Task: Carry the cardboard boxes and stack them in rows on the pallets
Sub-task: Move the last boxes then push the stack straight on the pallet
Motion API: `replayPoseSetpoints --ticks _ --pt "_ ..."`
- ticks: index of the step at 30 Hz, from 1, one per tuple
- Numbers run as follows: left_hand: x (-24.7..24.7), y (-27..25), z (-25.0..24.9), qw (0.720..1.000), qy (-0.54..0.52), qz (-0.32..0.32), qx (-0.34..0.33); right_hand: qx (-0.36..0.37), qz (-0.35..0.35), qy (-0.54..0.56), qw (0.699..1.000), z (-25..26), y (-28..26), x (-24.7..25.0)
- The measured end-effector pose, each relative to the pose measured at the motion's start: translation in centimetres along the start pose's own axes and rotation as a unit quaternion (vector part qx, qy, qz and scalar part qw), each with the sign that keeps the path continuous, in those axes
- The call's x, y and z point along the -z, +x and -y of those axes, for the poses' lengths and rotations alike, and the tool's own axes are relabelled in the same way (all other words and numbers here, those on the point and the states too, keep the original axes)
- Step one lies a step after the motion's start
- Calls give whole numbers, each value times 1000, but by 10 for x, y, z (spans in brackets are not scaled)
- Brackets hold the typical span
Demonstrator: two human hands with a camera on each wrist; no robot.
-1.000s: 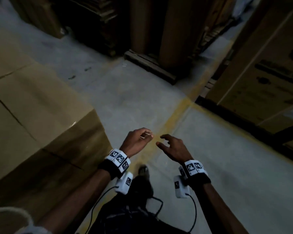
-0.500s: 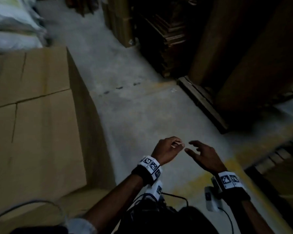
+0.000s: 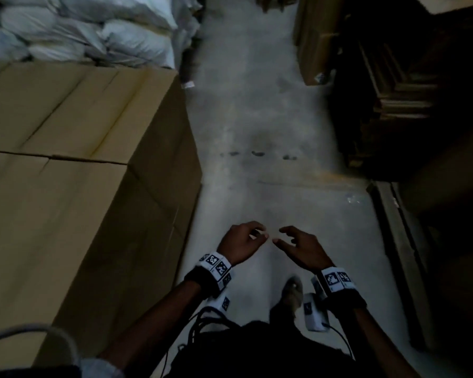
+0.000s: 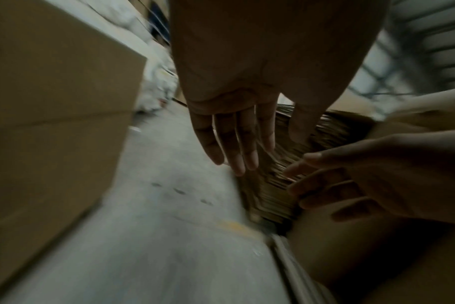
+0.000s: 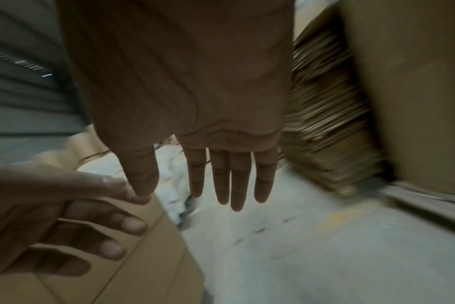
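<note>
The boxes [image 3: 66,165] are standing stacked at your left, beside the concrete floor [image 3: 257,118]; neither hand is touching them. Your left hand [image 3: 239,242] and right hand [image 3: 302,248] are hovering close together above the floor, holding nothing, fingers [image 5: 222,181] released and loosely extended. White sacks [image 3: 93,31] are lying piled behind the boxes. Flattened cardboard [image 3: 393,99] is standing stacked at your right. One foot [image 3: 291,291] is showing below your hands.
</note>
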State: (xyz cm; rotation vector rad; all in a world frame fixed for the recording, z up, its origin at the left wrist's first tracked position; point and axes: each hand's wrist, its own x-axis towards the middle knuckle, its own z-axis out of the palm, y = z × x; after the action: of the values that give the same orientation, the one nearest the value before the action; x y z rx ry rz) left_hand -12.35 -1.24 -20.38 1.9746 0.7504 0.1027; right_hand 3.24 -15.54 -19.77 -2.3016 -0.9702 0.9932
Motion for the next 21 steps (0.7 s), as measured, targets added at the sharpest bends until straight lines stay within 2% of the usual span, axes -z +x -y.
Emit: replayPoseSetpoints --ticks 5,9,15,21 --pt "20 83 -34 994 5 -101 41 67 91 -48 992 17 114 82" --pt "42 128 -37 983 1 -168 78 125 128 -90 980 52 192 114" --pt "77 218 -23 967 -2 -214 139 164 172 -105 966 93 314 135" --pt "135 338 1 957 -14 -235 172 165 220 -153 949 134 459 154"
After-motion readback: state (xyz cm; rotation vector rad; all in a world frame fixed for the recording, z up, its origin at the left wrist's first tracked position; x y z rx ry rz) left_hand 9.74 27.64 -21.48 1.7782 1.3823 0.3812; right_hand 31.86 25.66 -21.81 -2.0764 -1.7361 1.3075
